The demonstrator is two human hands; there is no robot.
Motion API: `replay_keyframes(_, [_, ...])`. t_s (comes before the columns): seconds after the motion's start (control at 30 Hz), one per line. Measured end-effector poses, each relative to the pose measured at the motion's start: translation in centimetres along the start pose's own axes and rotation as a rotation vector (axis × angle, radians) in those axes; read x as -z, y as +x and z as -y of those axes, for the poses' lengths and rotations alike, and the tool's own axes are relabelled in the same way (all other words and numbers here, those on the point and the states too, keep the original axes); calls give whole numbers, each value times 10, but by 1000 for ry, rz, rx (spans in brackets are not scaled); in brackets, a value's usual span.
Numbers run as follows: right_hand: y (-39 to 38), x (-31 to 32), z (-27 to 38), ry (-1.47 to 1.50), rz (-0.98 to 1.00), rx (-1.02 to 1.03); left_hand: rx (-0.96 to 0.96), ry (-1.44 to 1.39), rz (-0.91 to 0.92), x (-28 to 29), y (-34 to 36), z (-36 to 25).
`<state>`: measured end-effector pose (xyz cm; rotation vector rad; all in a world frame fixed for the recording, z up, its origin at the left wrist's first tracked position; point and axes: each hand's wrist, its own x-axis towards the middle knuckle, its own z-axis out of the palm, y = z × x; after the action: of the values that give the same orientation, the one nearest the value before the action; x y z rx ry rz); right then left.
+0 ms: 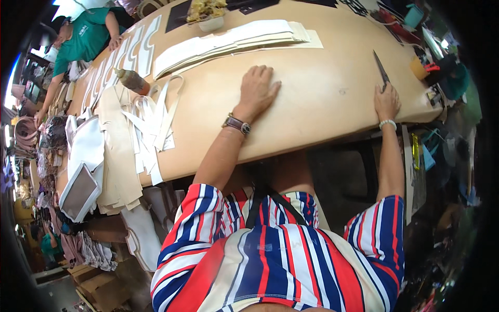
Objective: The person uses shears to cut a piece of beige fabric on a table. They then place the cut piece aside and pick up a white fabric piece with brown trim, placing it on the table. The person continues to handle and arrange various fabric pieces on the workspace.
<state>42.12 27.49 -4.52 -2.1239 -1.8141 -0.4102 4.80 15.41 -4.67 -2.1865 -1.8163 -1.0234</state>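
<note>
My left hand rests palm down on the tan tabletop, its thumb spread away from loosely bent fingers, with nothing visible in it. A watch is strapped round that wrist. Near the right end of the table, my right hand is closed round dark scissors; their pointed blades aim away from me and the handles are hidden in my grip. Beyond my left hand lies a long stack of white and cream cut pieces.
At left are a brown bottle, pale strips, cream sheets and a white-edged panel. A co-worker in green leans over the far left. A tub stands at the back; an orange-yellow container stands far right.
</note>
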Motion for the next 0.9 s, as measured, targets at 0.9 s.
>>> replay_keyframes(0.9, [3, -3, -13, -119, 7, 32, 51, -11, 175, 0, -13, -13])
